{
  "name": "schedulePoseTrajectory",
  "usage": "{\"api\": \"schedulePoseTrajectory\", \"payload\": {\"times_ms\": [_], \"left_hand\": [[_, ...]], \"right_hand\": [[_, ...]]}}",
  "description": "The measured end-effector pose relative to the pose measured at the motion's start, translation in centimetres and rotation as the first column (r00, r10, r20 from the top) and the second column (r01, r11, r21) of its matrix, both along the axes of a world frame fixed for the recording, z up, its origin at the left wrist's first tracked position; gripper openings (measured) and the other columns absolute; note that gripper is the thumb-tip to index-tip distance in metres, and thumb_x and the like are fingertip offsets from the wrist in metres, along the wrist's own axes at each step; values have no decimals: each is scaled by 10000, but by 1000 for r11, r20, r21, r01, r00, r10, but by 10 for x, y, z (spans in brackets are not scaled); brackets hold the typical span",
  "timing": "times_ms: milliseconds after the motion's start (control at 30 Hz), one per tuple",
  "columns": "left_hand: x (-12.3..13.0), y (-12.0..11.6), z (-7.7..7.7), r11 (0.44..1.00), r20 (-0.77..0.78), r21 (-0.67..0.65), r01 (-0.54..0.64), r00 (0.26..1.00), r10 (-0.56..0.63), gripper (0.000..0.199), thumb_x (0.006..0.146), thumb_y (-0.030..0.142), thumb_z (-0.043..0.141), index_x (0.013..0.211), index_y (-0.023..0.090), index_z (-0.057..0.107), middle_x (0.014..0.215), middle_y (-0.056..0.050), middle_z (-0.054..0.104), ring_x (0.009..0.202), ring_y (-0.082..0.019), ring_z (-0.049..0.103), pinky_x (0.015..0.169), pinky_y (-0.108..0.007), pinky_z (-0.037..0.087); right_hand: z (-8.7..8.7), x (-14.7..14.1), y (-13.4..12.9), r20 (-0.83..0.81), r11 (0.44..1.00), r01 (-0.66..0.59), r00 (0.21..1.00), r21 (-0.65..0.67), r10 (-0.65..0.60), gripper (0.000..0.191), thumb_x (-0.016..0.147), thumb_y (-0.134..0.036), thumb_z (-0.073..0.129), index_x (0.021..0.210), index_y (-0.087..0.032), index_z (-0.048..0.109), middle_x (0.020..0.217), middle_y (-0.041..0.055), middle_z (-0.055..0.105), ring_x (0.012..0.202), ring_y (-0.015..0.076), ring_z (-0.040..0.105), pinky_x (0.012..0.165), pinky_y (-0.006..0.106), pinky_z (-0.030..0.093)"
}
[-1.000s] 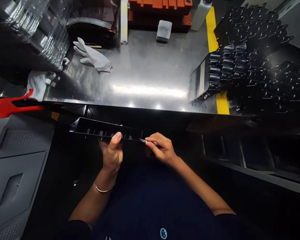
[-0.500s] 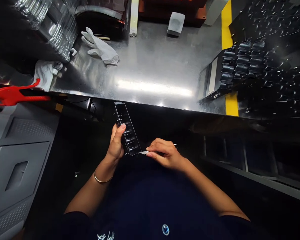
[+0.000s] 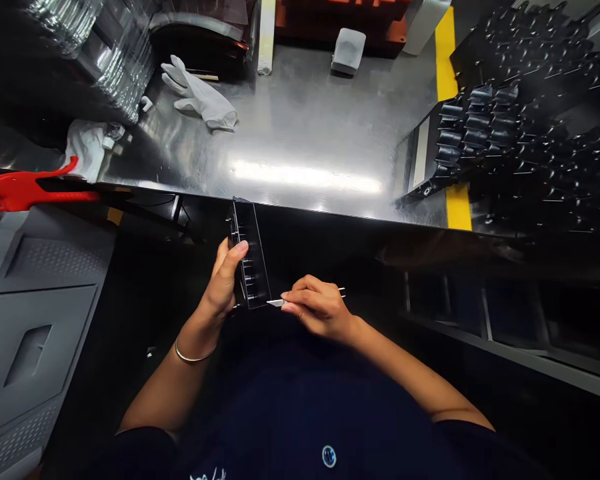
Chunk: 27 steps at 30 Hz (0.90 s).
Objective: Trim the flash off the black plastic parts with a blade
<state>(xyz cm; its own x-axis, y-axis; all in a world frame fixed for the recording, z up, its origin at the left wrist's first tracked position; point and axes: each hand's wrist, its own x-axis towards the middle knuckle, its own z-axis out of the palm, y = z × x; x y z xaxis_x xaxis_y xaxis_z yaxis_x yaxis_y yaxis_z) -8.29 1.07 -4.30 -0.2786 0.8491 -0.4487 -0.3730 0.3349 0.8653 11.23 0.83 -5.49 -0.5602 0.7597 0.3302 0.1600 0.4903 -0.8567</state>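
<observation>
**Craft knife held to the near end of a black moulded part**

The left hand [image 3: 221, 285] grips a long black moulded plastic part [image 3: 249, 257] in front of the person's body, just near the steel tabletop's [image 3: 300, 133] near edge. The part stands lengthwise, pointing far, with its ribbed inner side showing. The left fingers [image 3: 224, 267] close around it, thumb on its left wall. A thin metal bangle [image 3: 195, 355] circles that wrist.

The right hand [image 3: 320, 308] holds a slim craft knife [image 3: 276, 303] in a narrow pinch, with the blade pointing left. Its tip is at the part's near end; whether they touch is hard to tell.

On the tabletop lie a white glove [image 3: 199, 97] and, toward the left, a crumpled white cloth [image 3: 87, 150]. Rows of similar black parts [image 3: 480, 127] are stacked at the right. A red-handled tool [image 3: 35, 197] sits at the left edge.
</observation>
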Motion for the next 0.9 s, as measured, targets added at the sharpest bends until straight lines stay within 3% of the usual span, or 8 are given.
{"api": "schedulePoseTrajectory", "payload": {"times_ms": [167,233,467,600,667,767,900], "left_hand": [[5,-2,4,999,27,-21,47,999,-46,419,733,443,686,1045,194,563,855,-7,576,744,-145,556,693,-269,455],[6,-5,5,995,14,-28,97,995,-97,445,729,448,687,1071,190,566,873,-14,583,777,-158,566,710,-277,464],[5,-18,6,940,28,12,340,940,-341,577,712,415,714,1221,198,551,1102,-79,613,1018,-256,581,845,-358,484],[-4,-23,10,821,129,18,571,813,-568,580,696,420,728,1220,215,586,1088,-104,639,993,-282,602,798,-365,513],[-11,-23,11,760,228,12,650,738,-635,504,742,463,674,1179,221,608,970,-104,659,837,-247,630,680,-332,526],[-20,-21,11,695,358,-4,719,650,-670,452,779,522,603,1116,222,621,834,-85,650,602,-181,589,491,-271,476],[-24,-18,10,610,419,6,793,552,-721,451,764,540,606,1078,218,643,817,-88,652,560,-173,582,451,-263,464]], "right_hand": [[3,1,3,-47,991,-96,995,-93,92,131,894,-260,611,941,-189,710,745,49,633,623,128,588,546,245,496],[3,2,8,-48,992,-73,997,-106,68,133,895,-270,608,924,-194,713,738,50,646,635,138,596,556,258,503],[-12,5,56,-8,969,237,971,-75,-238,205,877,-378,611,819,-218,725,762,48,695,677,165,623,637,310,513],[-13,20,75,20,904,418,908,-91,-418,268,865,-438,611,769,-213,719,750,45,696,698,176,634,662,325,506],[-5,31,74,34,935,341,940,-92,-340,256,871,-432,605,789,-219,720,760,42,695,703,173,632,660,320,506],[13,45,67,93,995,77,993,-69,-70,199,879,-387,607,851,-230,727,777,43,687,696,165,622,633,301,501],[34,57,73,233,976,-192,949,-101,211,205,889,-379,596,885,-228,735,785,45,667,687,153,610,601,271,476]]}}
